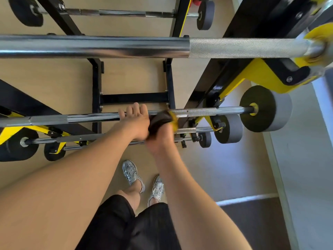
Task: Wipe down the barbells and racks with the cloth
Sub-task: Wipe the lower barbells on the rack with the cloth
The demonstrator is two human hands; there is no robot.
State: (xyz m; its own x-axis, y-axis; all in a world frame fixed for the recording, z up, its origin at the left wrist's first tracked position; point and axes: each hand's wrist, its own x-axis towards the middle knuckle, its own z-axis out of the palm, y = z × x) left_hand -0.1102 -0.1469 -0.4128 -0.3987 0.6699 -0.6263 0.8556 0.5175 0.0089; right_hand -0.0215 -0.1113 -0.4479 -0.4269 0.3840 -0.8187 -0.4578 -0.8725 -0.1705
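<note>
A chrome barbell [198, 112] lies level across the black and yellow rack [232, 82], with a grey weight plate [266, 108] on its right end. My left hand [134, 117] grips this bar near its middle, fingers curled over the top. Right beside it, my right hand [161, 137] holds a dark cloth with a yellow edge [160, 119] wrapped against the bar. The right hand is blurred.
A thick barbell [93, 46] runs across the view just above, close to the camera. Another barbell [119, 13] sits higher on the rack. Lower barbells [72, 138] with smaller plates lie under my arms. My feet in silver shoes [132, 173] stand on the tan floor.
</note>
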